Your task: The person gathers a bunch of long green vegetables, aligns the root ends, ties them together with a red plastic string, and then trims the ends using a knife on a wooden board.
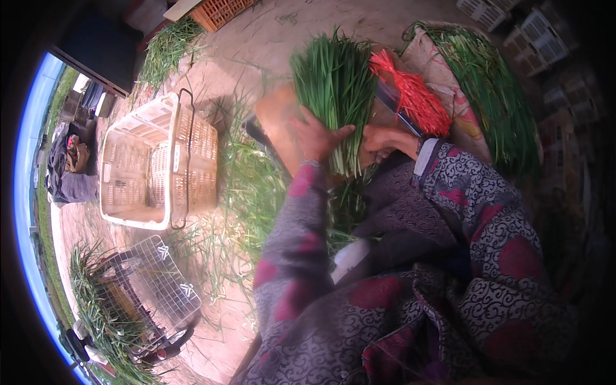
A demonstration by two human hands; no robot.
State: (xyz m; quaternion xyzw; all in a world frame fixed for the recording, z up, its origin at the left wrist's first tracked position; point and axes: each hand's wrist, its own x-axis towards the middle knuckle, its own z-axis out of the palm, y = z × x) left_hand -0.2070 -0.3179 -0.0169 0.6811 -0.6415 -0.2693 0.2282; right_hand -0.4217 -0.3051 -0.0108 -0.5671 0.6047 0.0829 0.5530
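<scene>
A thick bunch of long green leaves that look like garlic chives (pixel 333 77) lies on a tan board (pixel 277 119) before me, its pale stem ends toward my body. My left hand (pixel 319 136) grips the left side of the bunch, with the thumb across the stems. Close against the right side of the stems, my right hand (pixel 388 140) has its fingers curled; what lies inside them is hidden. Just beyond my right hand is a bundle of red plastic ties (pixel 417 96), next to a dark straight edge.
A heap of similar greens (pixel 478 83) rests on a sack at the right. An off-white plastic basket (pixel 160 160) with a metal handle stands at the left. Loose leaves (pixel 250 186) litter the ground between. A wire rack (pixel 157 289) is at the lower left, an orange crate (pixel 218 11) at the back.
</scene>
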